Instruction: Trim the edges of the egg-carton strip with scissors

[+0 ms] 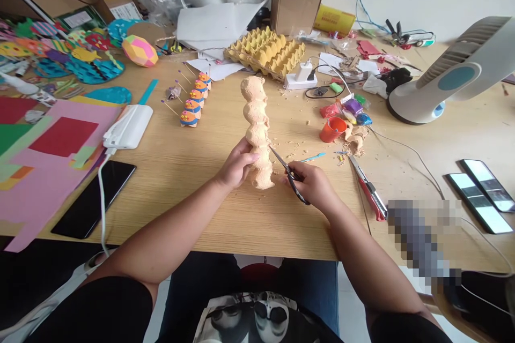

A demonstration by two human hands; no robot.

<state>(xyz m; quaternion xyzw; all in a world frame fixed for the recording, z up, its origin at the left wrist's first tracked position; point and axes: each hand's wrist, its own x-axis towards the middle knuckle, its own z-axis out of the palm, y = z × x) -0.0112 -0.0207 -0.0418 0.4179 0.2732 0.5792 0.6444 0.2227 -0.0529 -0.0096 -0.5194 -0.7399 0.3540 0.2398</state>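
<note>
My left hand (237,163) is closed around the lower part of a long strip of tan egg-carton cups (257,128) that runs away from me over the wooden table (177,161). In my right hand (314,185) I grip black-handled scissors (287,171); their blades touch the strip's right side near its lower end. Small carton scraps lie on the table to the right of the strip.
A red utility knife (368,188), a red cup (333,129) and clay pieces lie to the right. A white fan (454,75) and two phones (480,193) stand further right. A yellow egg tray (267,51), a painted caterpillar (195,99), a power bank (129,126), a black phone (94,198) and coloured paper (52,144) lie behind and to the left.
</note>
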